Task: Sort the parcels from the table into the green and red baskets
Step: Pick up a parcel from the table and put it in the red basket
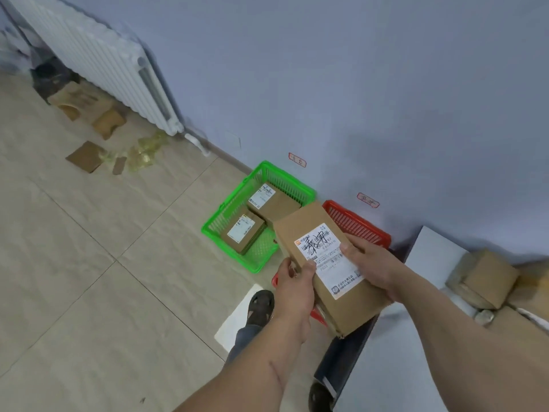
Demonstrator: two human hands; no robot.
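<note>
I hold a brown cardboard parcel [312, 233] with a white shipping label between both hands, above the red basket [356, 224]. My left hand [294, 289] grips its left edge, thumb on the label. My right hand [368, 263] grips its right side, thumb on top. The red basket stands by the wall, mostly hidden behind the parcel. To its left stands the green basket [231, 215], with two labelled brown parcels [243, 233] [274, 202] inside.
The white table [433, 251] is at the right, with more brown parcels [487, 278] on it. Paper tags [297, 160] [368, 200] hang on the wall above each basket. My feet and a white sheet [234, 316] are on the tiled floor. A radiator [98, 58] and cardboard scraps lie far left.
</note>
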